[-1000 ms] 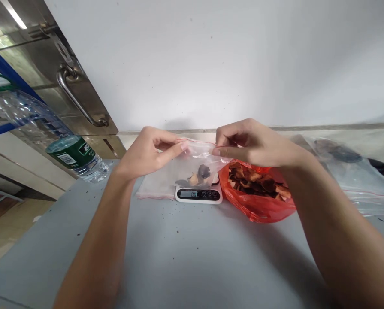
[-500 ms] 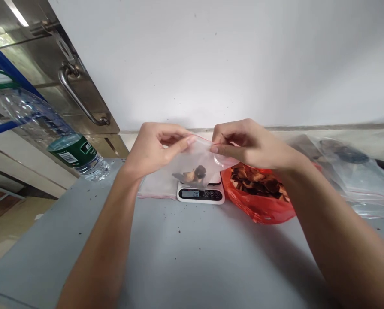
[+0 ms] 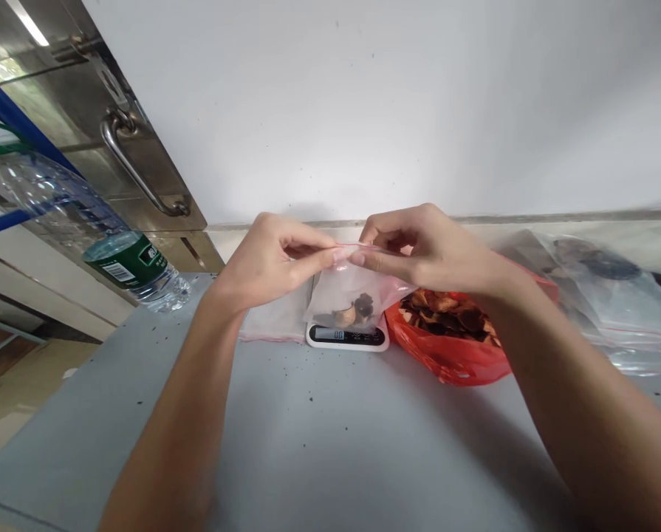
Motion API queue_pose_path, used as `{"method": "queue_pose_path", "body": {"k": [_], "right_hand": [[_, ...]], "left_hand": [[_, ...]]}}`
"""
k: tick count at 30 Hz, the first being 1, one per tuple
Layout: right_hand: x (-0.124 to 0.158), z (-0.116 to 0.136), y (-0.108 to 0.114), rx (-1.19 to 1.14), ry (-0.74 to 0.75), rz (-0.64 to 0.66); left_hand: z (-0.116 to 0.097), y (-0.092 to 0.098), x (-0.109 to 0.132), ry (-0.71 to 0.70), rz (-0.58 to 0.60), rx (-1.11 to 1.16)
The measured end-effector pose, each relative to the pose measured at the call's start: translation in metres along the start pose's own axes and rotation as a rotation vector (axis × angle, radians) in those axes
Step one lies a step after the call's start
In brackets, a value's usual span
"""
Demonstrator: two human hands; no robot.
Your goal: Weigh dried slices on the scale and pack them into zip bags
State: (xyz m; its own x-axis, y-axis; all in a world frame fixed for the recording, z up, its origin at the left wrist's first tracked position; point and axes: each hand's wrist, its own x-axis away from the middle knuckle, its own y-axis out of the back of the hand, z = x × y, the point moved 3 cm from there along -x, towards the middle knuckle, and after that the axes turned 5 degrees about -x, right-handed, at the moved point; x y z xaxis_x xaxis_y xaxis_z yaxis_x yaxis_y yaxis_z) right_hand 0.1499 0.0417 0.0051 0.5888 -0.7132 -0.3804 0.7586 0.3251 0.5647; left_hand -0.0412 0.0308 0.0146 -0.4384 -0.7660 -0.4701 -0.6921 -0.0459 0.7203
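A small clear zip bag [image 3: 348, 292] with a few dark and tan dried pieces in its bottom hangs just above a white digital scale [image 3: 348, 336]. My left hand [image 3: 272, 258] pinches the bag's red-lined top edge from the left. My right hand [image 3: 419, 247] pinches the same edge from the right, fingertips almost touching the left ones. Both hands are closed on the bag's top strip.
An open red plastic bag [image 3: 452, 355] of dried slices lies right of the scale. Clear zip bags [image 3: 601, 303] lie at far right, another flat one [image 3: 275, 321] left of the scale. A water bottle [image 3: 97, 236] lies at the grey table's left edge. A white wall stands behind.
My two hands have drawn together along the bag's top edge, narrowing its mouth. The bag has shifted slightly right and now hangs straighter above the scale.
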Motion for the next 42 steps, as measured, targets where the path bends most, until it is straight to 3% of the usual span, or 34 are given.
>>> {"method": "queue_pose_path", "body": {"k": [4, 10, 15, 23, 30, 33, 37, 42], "right_hand": [[-0.001, 0.002, -0.003, -0.003, 0.031, 0.012], [0.004, -0.003, 0.009, -0.082, -0.082, 0.088], [0.007, -0.001, 0.021, -0.028, -0.072, 0.006], [0.009, 0.004, 0.016, 0.07, -0.125, 0.128], [0.003, 0.009, -0.008, 0.333, -0.436, 0.22], [0.005, 0.008, -0.009, 0.219, -0.513, 0.201], [0.022, 0.006, 0.005, 0.098, -0.444, 0.122], [0.072, 0.004, 0.057, -0.029, -0.357, -0.209]], "left_hand": [[0.001, 0.003, 0.0, -0.005, 0.013, -0.044], [0.008, 0.014, 0.004, 0.012, -0.053, -0.056], [0.013, 0.021, 0.005, 0.026, -0.102, -0.049], [0.007, 0.021, 0.004, -0.004, -0.168, -0.044], [-0.015, 0.0, -0.006, -0.206, -0.175, -0.068], [-0.02, -0.012, -0.01, -0.348, -0.216, -0.101], [-0.03, -0.022, -0.015, -0.433, -0.408, -0.182], [-0.049, -0.034, -0.024, -0.391, -0.529, -0.231]]}}
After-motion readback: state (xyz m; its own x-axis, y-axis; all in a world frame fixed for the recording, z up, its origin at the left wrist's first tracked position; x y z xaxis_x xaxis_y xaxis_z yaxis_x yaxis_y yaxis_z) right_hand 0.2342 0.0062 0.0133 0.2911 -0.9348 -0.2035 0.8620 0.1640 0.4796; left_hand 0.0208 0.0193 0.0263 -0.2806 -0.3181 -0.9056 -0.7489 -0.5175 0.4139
